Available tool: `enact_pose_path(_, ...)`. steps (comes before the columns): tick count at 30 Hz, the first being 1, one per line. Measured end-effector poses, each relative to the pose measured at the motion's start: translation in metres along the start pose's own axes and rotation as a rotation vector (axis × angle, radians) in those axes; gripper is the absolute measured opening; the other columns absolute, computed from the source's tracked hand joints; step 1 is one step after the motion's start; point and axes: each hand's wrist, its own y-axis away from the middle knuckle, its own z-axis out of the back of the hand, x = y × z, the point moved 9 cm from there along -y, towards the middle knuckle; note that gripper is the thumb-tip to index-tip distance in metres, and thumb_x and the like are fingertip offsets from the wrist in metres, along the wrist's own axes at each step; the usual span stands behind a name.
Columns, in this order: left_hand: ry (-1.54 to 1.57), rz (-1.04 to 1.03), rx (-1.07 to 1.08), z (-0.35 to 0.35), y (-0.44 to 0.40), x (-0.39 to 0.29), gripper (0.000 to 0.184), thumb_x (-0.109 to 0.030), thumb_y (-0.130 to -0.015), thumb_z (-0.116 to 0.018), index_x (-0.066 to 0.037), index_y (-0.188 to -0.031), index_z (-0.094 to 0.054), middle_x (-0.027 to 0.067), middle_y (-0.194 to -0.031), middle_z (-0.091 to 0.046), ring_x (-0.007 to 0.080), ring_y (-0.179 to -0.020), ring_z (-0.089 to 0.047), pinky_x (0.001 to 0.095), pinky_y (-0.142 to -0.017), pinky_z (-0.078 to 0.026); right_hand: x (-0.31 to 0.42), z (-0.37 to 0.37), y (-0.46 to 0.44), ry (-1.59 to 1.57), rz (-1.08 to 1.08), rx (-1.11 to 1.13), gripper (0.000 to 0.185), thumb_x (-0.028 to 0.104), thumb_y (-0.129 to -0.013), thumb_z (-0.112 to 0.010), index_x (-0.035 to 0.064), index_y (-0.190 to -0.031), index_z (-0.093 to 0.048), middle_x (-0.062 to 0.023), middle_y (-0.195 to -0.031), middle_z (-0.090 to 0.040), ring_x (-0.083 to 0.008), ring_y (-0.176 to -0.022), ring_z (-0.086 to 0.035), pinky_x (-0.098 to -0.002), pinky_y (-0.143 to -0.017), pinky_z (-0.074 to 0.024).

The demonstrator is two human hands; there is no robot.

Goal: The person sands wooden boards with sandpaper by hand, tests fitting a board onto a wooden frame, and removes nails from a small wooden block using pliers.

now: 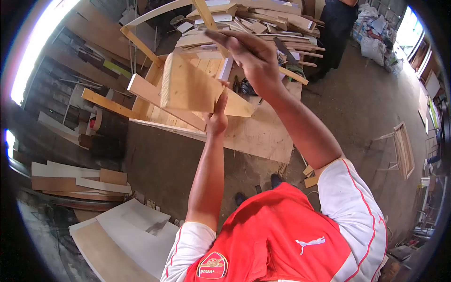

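My left hand point(218, 116) is closed around the edge of a pale wooden board point(187, 87), which is tilted up with its cut end towards the left. Above the board's right side, my right hand point(256, 58) is raised with its fingers stretched out to the left. Nothing can be made out in it, though its palm side is partly hidden. Behind and below the board stands a wooden frame point(159, 120) with slats and upright legs, resting by a plywood sheet point(263, 141).
A large stack of planks point(263, 21) lies at the back. Another person point(331, 37) in dark clothes stands near it, with filled bags point(373, 47) beyond. Flat panels point(127, 235) lie at lower left; a small wooden frame point(403, 150) stands on the right.
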Motion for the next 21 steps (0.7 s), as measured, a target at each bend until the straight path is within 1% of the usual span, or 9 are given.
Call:
enact_pose_path(3, -0.015, 0.058, -0.089, -0.001, 0.012, -0.007, 0.049, -0.008, -0.09, -0.064, 0.001, -0.135, -0.048, 0.0125, -0.121, -0.062, 0.0261, -0.115, -0.059, 0.0405, -0.106, -0.043, -0.1, 0.045, 0.031, 0.077, -0.321, -0.068, 0.027, 0.015, -0.101, -0.055, 0.0005, -0.121, -0.066, -0.0014, -0.086, -0.064, -0.0081, -0.075, -0.054, -0.024, -0.069, -0.0444)
enact_pose_path(7, -0.435, -0.146, -0.025, -0.02, 0.003, -0.061, 0.038, -0.005, -0.085, -0.062, 0.004, -0.122, -0.058, 0.0145, -0.114, -0.065, 0.0274, -0.115, -0.057, 0.0429, -0.109, -0.038, -0.216, 0.074, 0.108, 0.118, -0.652, -0.052, 0.027, 0.015, -0.098, -0.06, 0.0011, -0.121, -0.06, -0.0038, -0.086, -0.062, -0.0099, -0.071, -0.056, -0.0267, -0.061, -0.0457)
enact_pose_path(8, -0.404, -0.149, -0.022, -0.02, 0.001, -0.067, 0.035, -0.002, -0.086, -0.065, 0.001, -0.121, -0.059, 0.0116, -0.113, -0.064, 0.0238, -0.114, -0.057, 0.0395, -0.103, -0.042, -0.249, 0.082, 0.131, 0.122, -0.683, -0.06, 0.026, 0.014, -0.098, -0.06, 0.0018, -0.121, -0.06, -0.0052, -0.089, -0.063, -0.0101, -0.071, -0.057, -0.027, -0.059, -0.0465)
enact_pose_path(12, -0.468, 0.078, -0.085, -0.033, 0.003, -0.082, 0.039, -0.003, -0.086, -0.069, 0.003, -0.123, -0.058, 0.0131, -0.111, -0.064, 0.0228, -0.108, -0.06, 0.0371, -0.096, -0.046, -0.318, 0.095, 0.2, 0.192, -0.891, -0.079, 0.026, 0.011, -0.096, -0.058, 0.0023, -0.12, -0.06, -0.0108, -0.099, -0.069, -0.0161, -0.08, -0.065, -0.031, -0.068, -0.0528)
enact_pose_path(17, -0.779, 0.393, -0.036, -0.032, 0.027, -0.05, 0.052, -0.008, -0.086, -0.071, 0.004, -0.133, -0.052, 0.0171, -0.111, -0.065, 0.0251, -0.105, -0.062, 0.0366, -0.092, -0.049, -0.413, 0.114, 0.266, 0.377, -0.809, -0.042, 0.033, 0.006, -0.09, -0.057, 0.0005, -0.122, -0.058, -0.0194, -0.11, -0.07, -0.0345, -0.103, -0.067, -0.0416, -0.09, -0.0519)
enact_pose_path(18, -0.9, 0.31, 0.037, -0.029, 0.032, -0.033, 0.059, -0.011, -0.085, -0.072, 0.002, -0.138, -0.049, 0.0217, -0.115, -0.064, 0.0325, -0.108, -0.064, 0.0396, -0.094, -0.049, -0.424, 0.119, 0.277, 0.398, -0.822, -0.04, 0.034, 0.006, -0.09, -0.056, 0.0015, -0.123, -0.058, -0.019, -0.11, -0.07, -0.0337, -0.101, -0.067, -0.0414, -0.087, -0.0522)
enact_pose_path(19, -0.95, 0.422, 0.05, -0.016, 0.049, -0.005, 0.062, -0.015, -0.084, -0.071, 0.0, -0.14, -0.048, 0.0252, -0.12, -0.061, 0.0409, -0.111, -0.062, 0.0451, -0.095, -0.05, -0.434, 0.124, 0.289, 0.419, -0.834, -0.039, 0.035, 0.005, -0.089, -0.056, 0.0024, -0.125, -0.058, -0.0186, -0.11, -0.069, -0.033, -0.099, -0.067, -0.0412, -0.084, -0.0525)
enact_pose_path(20, -1.041, 0.378, 0.095, -0.004, 0.066, 0.021, 0.064, -0.018, -0.084, -0.07, 0.0, -0.141, -0.046, 0.0261, -0.122, -0.06, 0.0433, -0.112, -0.06, 0.0475, -0.095, -0.05, -0.438, 0.128, 0.3, 0.442, -0.854, -0.037, 0.037, 0.005, -0.09, -0.055, 0.0048, -0.127, -0.058, -0.0165, -0.109, -0.069, -0.0285, -0.09, -0.067, -0.0389, -0.074, -0.0541)
enact_pose_path(21, -1.13, 0.333, 0.14, 0.006, 0.083, 0.043, 0.066, -0.02, -0.083, -0.069, -0.001, -0.142, -0.045, 0.0269, -0.124, -0.059, 0.0457, -0.113, -0.059, 0.05, -0.095, -0.05, -0.444, 0.133, 0.308, 0.482, -0.863, -0.02, 0.036, 0.006, -0.091, -0.055, 0.0048, -0.126, -0.058, -0.0168, -0.109, -0.068, -0.0288, -0.09, -0.067, -0.0394, -0.074, -0.0541)
